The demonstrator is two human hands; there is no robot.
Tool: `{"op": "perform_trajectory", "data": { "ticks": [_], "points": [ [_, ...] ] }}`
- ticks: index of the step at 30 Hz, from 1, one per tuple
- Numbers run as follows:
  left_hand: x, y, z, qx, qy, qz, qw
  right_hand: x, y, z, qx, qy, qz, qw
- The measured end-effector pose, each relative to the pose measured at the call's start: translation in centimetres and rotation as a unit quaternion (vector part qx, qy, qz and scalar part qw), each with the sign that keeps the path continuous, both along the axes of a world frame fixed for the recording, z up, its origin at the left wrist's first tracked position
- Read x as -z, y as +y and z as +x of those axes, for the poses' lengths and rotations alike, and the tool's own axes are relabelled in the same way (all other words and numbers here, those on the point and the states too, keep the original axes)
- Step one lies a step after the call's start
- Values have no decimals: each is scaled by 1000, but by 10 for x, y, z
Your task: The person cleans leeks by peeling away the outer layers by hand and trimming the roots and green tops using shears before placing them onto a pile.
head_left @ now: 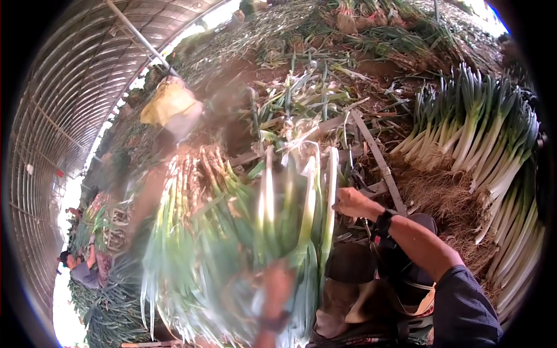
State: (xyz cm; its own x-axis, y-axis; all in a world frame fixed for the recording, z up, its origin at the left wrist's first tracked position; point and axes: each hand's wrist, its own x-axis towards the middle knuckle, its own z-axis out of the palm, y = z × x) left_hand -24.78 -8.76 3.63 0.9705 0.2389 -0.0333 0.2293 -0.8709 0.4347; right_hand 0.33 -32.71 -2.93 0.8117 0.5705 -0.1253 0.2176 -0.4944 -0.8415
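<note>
My left hand [278, 284], smeared by motion, is over the green leaves of a spread of long green onions [232, 243]; its fingers cannot be made out. My right hand [354, 204] is closed with fingers pressed together, close beside the white stalk of an upright-lying green onion [331, 174]. Whatever it may hold is hidden. Several pale stalks lie side by side between the hands, roots pointing away from me. To their left is a thick bundle with brownish, unpeeled stalks [185, 180].
Trimmed green onions with bushy roots [464, 122] are piled at the right. A metal bar [380, 162] slants beside my right hand. Peelings litter the ground ahead, near a yellow sack [171, 104]. Another person [87, 269] works at far left under the arched roof [75, 87].
</note>
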Motion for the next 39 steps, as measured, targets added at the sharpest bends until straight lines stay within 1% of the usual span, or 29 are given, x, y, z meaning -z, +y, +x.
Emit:
{"op": "perform_trajectory", "data": {
  "ticks": [1, 2, 3, 4, 6, 7, 8, 9, 10, 12, 13, 15, 16, 17, 19, 20, 21, 22, 23, 24, 25, 26, 27, 30, 33, 34, 36, 37, 39],
  "points": [
    [22, -15, 21, 32, -37, -27, 998, -11, 2, -11, 29, 42, 4, 999],
    [44, -26, 37, 104, -97, -40, 989, -37, 3, -21, 46, 101, -11, 994],
    [56, -41, 51, 138, -106, -26, 984, -44, 4, -22, 44, 146, -1, 988],
    [63, -53, 64, 145, -62, 3, 987, -45, 4, -25, 42, 191, 10, 981],
    [73, -71, 85, 157, 25, 64, 985, 38, 10, -6, 43, 236, 142, 960],
    [81, -75, 88, 153, -31, 66, 986, 22, 16, -10, 31, 189, 78, 978],
    [97, -75, 93, 150, -46, 58, 986, 18, 19, -11, 20, 143, 13, 989],
    [112, -73, 100, 146, -59, 50, 986, 28, 22, -8, 28, 152, 21, 988],
    [113, -72, 102, 142, -69, 39, 987, 22, 21, -9, 36, 165, 25, 985],
    [99, -71, 104, 136, -88, 11, 987, -1, 22, -13, 48, 188, 35, 980],
    [84, -72, 105, 135, -96, -4, 986, 0, 26, -12, 68, 140, 26, 987],
    [55, -74, 109, 112, -47, -21, 992, -5, 28, -12, 88, 70, 37, 993],
    [47, -74, 112, 97, -23, -30, 995, -6, 29, -12, 119, 84, 63, 987],
    [45, -71, 117, 94, -11, -74, 993, -8, 30, -13, 151, 97, 91, 980],
    [46, -64, 126, 86, 11, -163, 983, -15, 24, -7, 113, 174, 114, 972],
    [48, -57, 129, 68, -37, -114, 990, -20, 22, -4, 94, 212, 125, 965],
    [52, -48, 131, 51, -85, -65, 993, -25, 23, -1, 106, 242, 46, 963],
    [59, -39, 133, 33, -133, -15, 990, -22, 23, 0, 83, 228, 65, 968],
    [66, -32, 133, 24, -115, 50, 992, -6, 22, 1, 59, 214, 83, 972],
    [75, -29, 132, 15, -60, 60, 996, 12, 19, 3, 34, 198, 99, 975],
    [73, -30, 132, 6, -5, 70, 997, 31, 17, 3, -19, 84, 92, 992],
    [72, -30, 130, -3, 51, 80, 995, 31, 17, 0, -58, -37, 84, 994],
    [76, -28, 128, 9, 32, 82, 996, 31, 14, -3, -69, -43, 67, 994],
    [50, -28, 143, -13, 102, 4, 995, 49, 20, 6, -133, -123, 71, 981],
    [64, -10, 156, 15, -58, -163, 985, 44, 29, 8, -116, -52, 101, 987],
    [59, -12, 159, 10, -63, -173, 983, 28, 28, 4, -98, -24, 85, 991],
    [30, -24, 167, -1, -71, -190, 979, -4, 29, -3, -75, 56, 111, 989],
    [-9, -39, 167, -12, -17, -192, 981, -18, 30, -8, -72, 109, 152, 980],
    [-11, -39, 171, -5, -8, -200, 980, -43, 37, -10, -12, 242, 158, 957]
  ]
}}
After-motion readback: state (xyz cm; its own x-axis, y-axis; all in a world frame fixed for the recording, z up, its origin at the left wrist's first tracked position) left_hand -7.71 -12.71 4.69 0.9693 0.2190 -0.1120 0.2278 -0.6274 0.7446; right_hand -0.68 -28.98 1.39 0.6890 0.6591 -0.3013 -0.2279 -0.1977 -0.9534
